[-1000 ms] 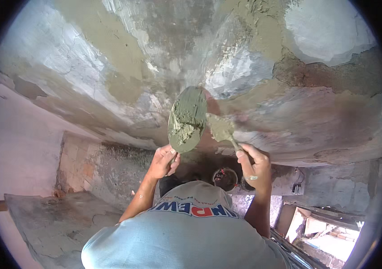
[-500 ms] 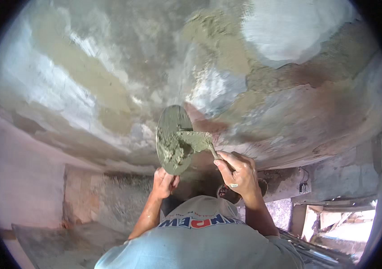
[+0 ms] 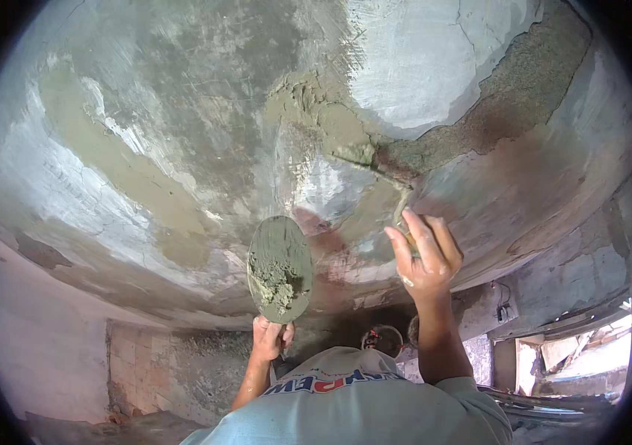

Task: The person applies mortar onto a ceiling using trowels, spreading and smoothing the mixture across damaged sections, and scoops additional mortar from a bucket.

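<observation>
My left hand (image 3: 268, 340) is closed under an oval plasterer's hawk (image 3: 280, 233), its grip hidden behind the board. A lump of wet grey-green mortar (image 3: 277, 285) sits on the lower half of the hawk. Farther up and to the right, my right hand (image 3: 431, 256) grips a trowel (image 3: 375, 170) by its handle. The trowel blade shows nearly edge-on and lies against the curved, patchy surface (image 3: 219, 81), at the lower end of a fresh mortar patch (image 3: 327, 119). Mortar smears mark the fingers of my right hand.
A rough, darker recessed strip (image 3: 512, 93) runs up and right from the trowel. Another mortar band (image 3: 123, 167) slants across the left side. Below are a round container (image 3: 382, 339), partly hidden, a wall box with a cable (image 3: 505, 304), and a bright opening (image 3: 590, 356) at lower right.
My right hand has carried the trowel from the hawk up and right onto the surface. The hawk has dropped slightly lower, and the view has shifted a little.
</observation>
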A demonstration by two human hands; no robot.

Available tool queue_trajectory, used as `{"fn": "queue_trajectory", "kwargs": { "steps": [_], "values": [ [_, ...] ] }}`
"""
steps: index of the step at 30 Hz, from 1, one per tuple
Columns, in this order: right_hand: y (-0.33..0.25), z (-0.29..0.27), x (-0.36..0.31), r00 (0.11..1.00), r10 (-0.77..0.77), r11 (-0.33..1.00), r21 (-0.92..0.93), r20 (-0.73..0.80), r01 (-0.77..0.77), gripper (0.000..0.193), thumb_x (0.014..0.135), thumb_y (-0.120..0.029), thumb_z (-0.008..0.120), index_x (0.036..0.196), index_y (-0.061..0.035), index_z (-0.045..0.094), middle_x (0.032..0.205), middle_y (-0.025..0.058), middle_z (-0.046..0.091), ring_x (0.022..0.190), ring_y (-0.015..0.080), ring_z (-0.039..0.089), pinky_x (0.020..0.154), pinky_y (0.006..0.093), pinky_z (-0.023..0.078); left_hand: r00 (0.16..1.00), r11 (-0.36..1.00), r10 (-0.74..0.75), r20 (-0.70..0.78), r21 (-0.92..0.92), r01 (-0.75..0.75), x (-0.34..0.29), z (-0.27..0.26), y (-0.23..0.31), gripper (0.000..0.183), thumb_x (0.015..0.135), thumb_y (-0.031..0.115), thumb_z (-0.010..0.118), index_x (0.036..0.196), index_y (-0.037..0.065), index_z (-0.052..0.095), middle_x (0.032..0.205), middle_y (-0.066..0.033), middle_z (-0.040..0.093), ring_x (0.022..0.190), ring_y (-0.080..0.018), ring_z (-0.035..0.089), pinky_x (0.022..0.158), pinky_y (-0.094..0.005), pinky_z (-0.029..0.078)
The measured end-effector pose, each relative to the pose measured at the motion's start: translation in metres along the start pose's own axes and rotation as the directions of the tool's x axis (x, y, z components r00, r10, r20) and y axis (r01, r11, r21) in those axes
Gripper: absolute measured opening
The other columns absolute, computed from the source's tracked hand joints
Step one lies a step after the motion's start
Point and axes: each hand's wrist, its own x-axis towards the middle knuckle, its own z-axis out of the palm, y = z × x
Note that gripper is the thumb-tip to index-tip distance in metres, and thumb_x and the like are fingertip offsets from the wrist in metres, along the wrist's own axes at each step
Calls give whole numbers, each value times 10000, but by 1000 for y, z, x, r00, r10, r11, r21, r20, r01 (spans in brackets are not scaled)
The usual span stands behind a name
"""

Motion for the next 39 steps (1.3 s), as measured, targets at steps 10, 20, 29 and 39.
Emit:
{"fn": "queue_trajectory", "kwargs": {
  "steps": [10, 20, 29, 39],
  "values": [
    [-8, 11, 52, 998, 54, 986, 157, 40, -60, 265, 829, -145, 826, 1065, -50, 754, 770, 78, 653, 633, 231, 649, 553, 338, 505, 996, 998, -40, -74, -54, 36, -10, -21, -18, 405, 1070, 337, 527, 848, 0, 566, 582, -58, 497, 427, -126, 431, 383, -281, 348],
    [-3, -12, 115, 953, 86, 968, 201, 291, -149, 221, 856, -135, 791, 1037, -15, 748, 869, 163, 740, 732, 313, 723, 657, 379, 555, 994, 992, -28, -104, -123, 15, -9, -39, -24, 420, 1069, 351, 528, 836, 2, 559, 555, -59, 483, 407, -131, 413, 372, -277, 319],
    [-4, -15, 153, 961, -122, 992, 49, 249, 114, 232, 857, -197, 809, 1003, -24, 760, 858, 155, 745, 739, 308, 723, 678, 377, 560, 990, 991, -85, -109, -114, 72, -6, -44, -25, 433, 1056, 364, 550, 811, 7, 566, 565, -58, 491, 405, -137, 425, 372, -282, 321],
    [32, -56, 157, 933, 105, 984, 100, 345, -148, 194, 980, -175, 679, 1051, -6, 741, 811, 130, 739, 674, 197, 688, 651, 304, 522, 983, 977, -92, -161, -205, 58, -25, -39, -25, 413, 1051, 395, 552, 861, 28, 554, 554, -46, 458, 391, -133, 406, 360, -279, 319]
  ]
}}
